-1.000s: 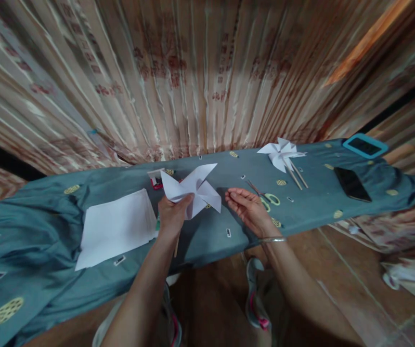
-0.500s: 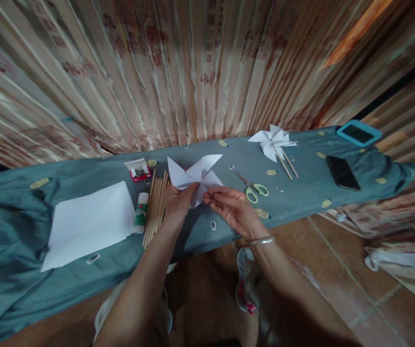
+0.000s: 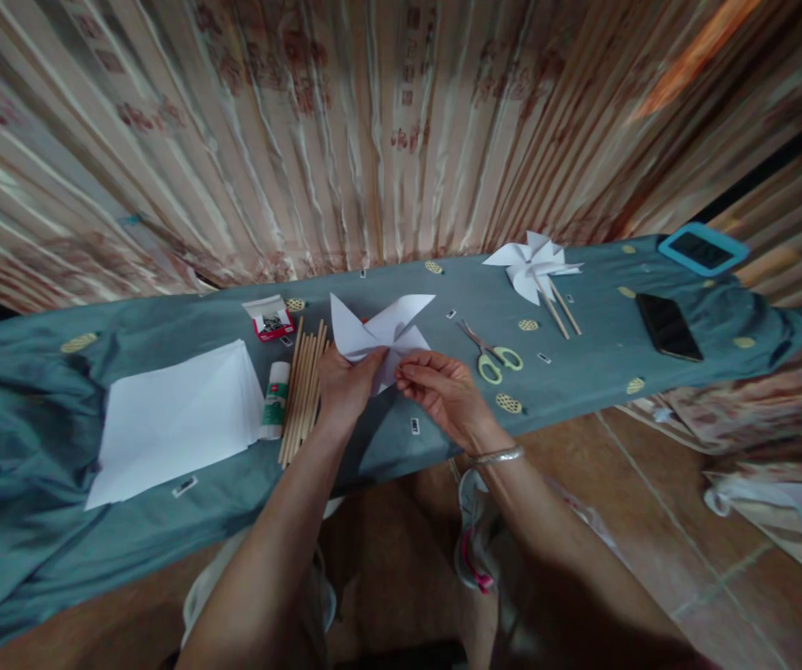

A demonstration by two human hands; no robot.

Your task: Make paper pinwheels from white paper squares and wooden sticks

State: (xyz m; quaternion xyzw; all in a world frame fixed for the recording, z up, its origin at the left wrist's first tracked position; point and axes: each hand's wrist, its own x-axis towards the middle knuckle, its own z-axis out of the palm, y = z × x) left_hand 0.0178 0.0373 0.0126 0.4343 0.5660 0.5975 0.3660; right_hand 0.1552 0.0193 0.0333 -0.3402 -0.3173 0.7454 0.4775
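A white paper pinwheel [image 3: 387, 323] with folded blades is held above the cloth. My left hand [image 3: 346, 383] grips it from the left, thumb pressed near its centre. At its lower right edge is my right hand [image 3: 443, 386], thumb and fingers pinched together; whatever sits between the fingertips is too small to make out. Wooden sticks [image 3: 303, 391] lie just left of my left hand, beside a green and white glue stick [image 3: 275, 400]. Green-handled scissors [image 3: 491, 356] rest open to the right of my right hand.
A stack of white paper [image 3: 178, 423] lies at left, near a small red box [image 3: 274, 321] with its lid up. Toward the right are finished-looking pinwheels on sticks [image 3: 537, 268], a black phone [image 3: 667, 326] and a blue-framed device [image 3: 702, 248]. A curtain [image 3: 373, 140] hangs behind.
My right hand's fingers have curled in more at the pinwheel's edge. The left hand keeps its grip on the pinwheel, and the view has shifted slightly.
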